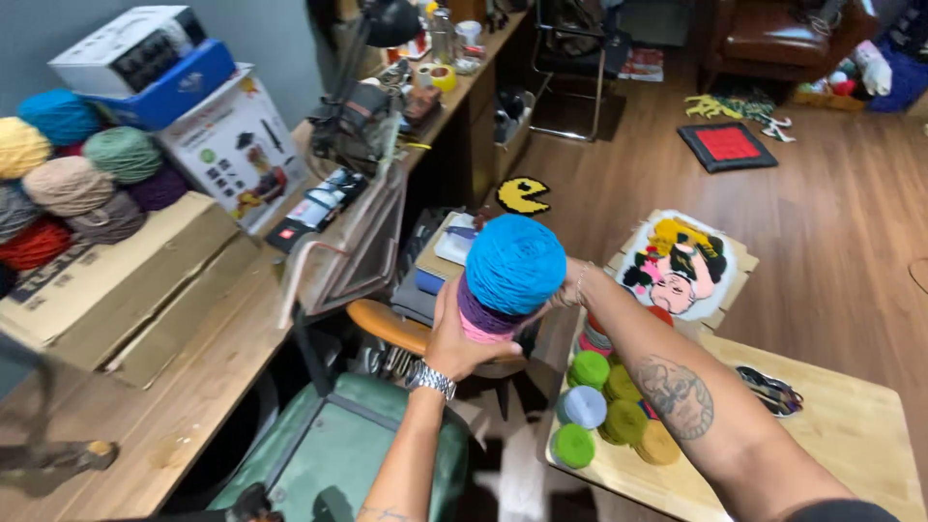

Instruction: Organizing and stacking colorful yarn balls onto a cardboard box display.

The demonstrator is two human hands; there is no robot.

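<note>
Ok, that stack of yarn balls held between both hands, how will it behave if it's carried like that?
The stack of yarn balls probably squashes under grip, being soft wound fibre. The blue ball on top looks apt to roll off if tilted. It is likely light, since the left hand props it from below and the right hand only steadies.

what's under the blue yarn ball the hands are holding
Under the blue yarn ball sit a purple ball and a pink one, stacked. The left hand covers the bottom; the right hand is hidden behind.
</note>
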